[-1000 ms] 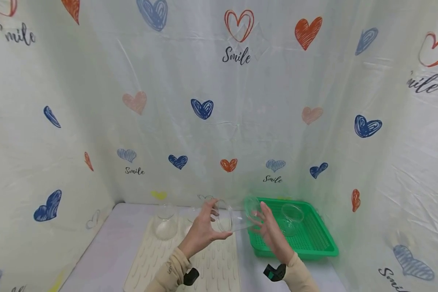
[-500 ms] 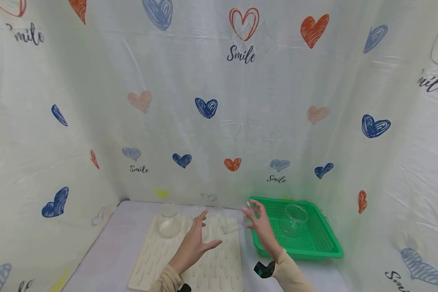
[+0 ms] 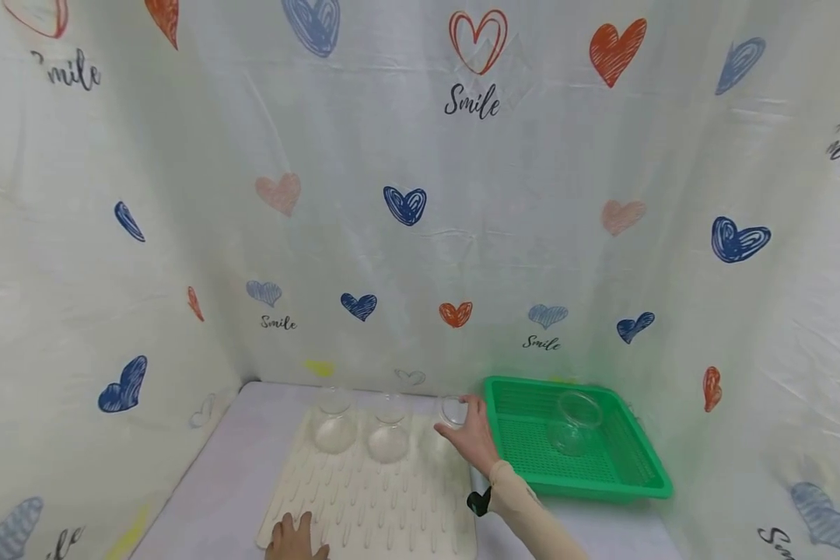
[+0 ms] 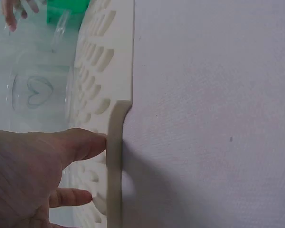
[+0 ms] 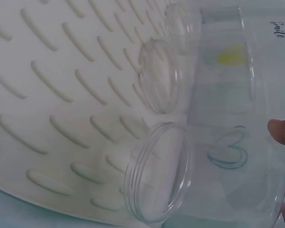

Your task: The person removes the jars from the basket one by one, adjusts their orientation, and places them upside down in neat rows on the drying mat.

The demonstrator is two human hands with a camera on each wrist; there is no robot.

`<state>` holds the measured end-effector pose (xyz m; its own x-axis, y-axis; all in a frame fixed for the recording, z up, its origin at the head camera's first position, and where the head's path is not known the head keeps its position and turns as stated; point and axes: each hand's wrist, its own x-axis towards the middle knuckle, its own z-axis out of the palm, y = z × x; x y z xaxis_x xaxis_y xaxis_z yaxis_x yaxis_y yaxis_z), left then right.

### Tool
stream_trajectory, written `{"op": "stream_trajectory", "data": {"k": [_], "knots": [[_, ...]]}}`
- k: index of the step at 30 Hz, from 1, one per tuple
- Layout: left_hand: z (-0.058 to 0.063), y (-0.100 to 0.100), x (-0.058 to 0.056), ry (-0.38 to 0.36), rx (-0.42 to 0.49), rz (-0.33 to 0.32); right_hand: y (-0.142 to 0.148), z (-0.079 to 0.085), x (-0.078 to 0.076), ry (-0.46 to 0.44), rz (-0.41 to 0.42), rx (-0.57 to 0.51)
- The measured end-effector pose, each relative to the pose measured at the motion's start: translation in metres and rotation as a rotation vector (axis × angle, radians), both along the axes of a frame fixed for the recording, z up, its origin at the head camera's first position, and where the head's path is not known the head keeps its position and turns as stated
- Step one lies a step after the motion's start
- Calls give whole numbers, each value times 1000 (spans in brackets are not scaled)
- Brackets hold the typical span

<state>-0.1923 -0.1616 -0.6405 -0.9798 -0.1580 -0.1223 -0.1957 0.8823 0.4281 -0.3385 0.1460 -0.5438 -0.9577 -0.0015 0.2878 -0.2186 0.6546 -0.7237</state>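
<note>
My right hand (image 3: 477, 437) holds a clear glass (image 3: 451, 412) by its upper end, thumb and fingers around it. In the right wrist view, the wide lower end of that glass (image 5: 159, 173) stands at the edge of the cream ridged mat (image 5: 19, 156). Two similar clear glasses, one at left (image 3: 334, 432) and one in the middle (image 3: 388, 442), stand beside it in a row along the mat's back. My left hand (image 3: 294, 538) rests at the mat's front left with nothing in it. The left wrist view shows its thumb touching the mat's edge (image 4: 115, 166).
A green plastic basket (image 3: 605, 491) stands right of the mat, with one more clear glass (image 3: 572, 426) inside. The white tabletop (image 3: 203, 482) ends at a curtain (image 3: 420, 264) printed with hearts, which hangs behind and on both sides.
Both hands held the glass sideways in the air; the left let go and moved down to the mat's front. My right hand turned the glass upright and brought it to the mat's back right.
</note>
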Motion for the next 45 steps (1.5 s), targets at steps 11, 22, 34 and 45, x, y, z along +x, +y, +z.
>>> {"op": "stream_trajectory", "data": {"k": [11, 22, 34, 45], "knots": [[7, 1, -3, 0, 1, -52, 5, -20, -11, -31, 53, 42], [11, -2, -5, 15, -43, -69, 8, -26, -14, -16, 106, 159], [4, -11, -4, -18, -1, -54, 83, 11, -20, 14, -60, -28], [7, -14, -6, -54, -34, -40, 189, 19, -21, -102, -322, 23]]}}
